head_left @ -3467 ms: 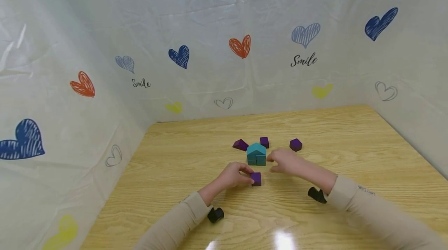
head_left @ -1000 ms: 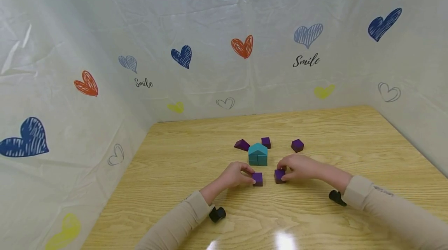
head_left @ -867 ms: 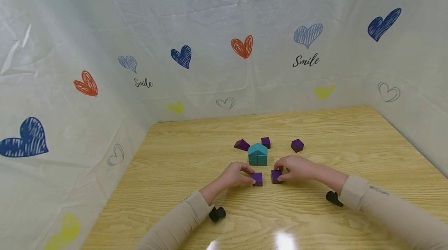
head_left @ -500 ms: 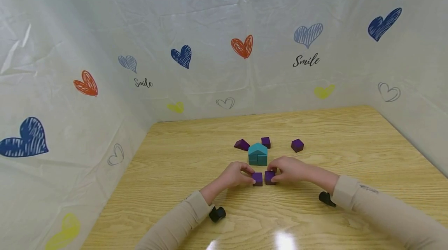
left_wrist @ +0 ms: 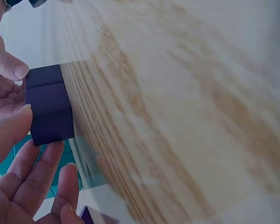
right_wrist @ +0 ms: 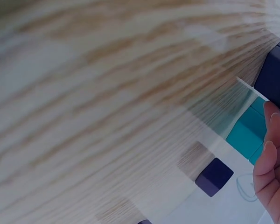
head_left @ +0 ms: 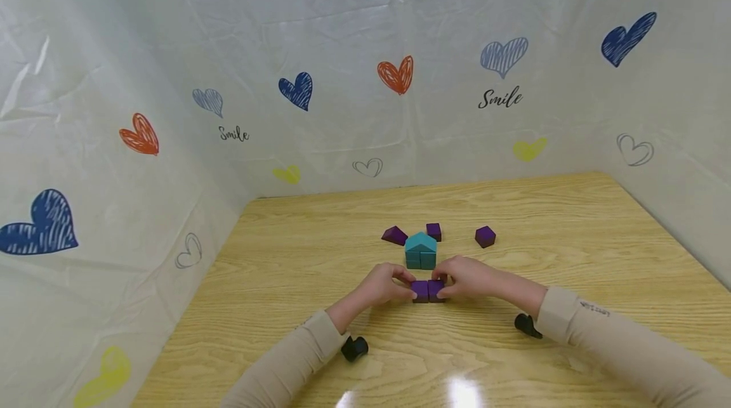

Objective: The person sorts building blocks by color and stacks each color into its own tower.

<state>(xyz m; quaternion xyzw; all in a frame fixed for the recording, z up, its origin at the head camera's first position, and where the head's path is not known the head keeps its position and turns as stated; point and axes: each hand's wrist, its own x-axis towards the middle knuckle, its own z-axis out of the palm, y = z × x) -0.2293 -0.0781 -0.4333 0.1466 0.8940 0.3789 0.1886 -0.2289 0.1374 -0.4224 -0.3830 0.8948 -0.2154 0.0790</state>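
The left block (head_left: 420,292) and right block (head_left: 436,291), plain purple with flat faces, sit touching, side by side, mid-desk (head_left: 320,236). The left hand (head_left: 384,285) pinches the first in its fingers, the right hand (head_left: 471,277) the second. A teal house (head_left: 421,252) stands just far of them, partly hiding a purple cube (head_left: 434,231); a wedge (head_left: 395,235) lies far left, a pentagon (head_left: 485,236) far right.

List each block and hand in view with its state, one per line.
Left hand: pinching the left purple block.
Right hand: pinching the right purple block.
Left purple block: held, on the tabletop, against the right one.
Right purple block: held, against the left one.
Teal gabled stack: assembled, standing.
Purple tapered block: lying loose, unheld.
Rear purple block: unheld.
Far-right purple block: apart, unheld.
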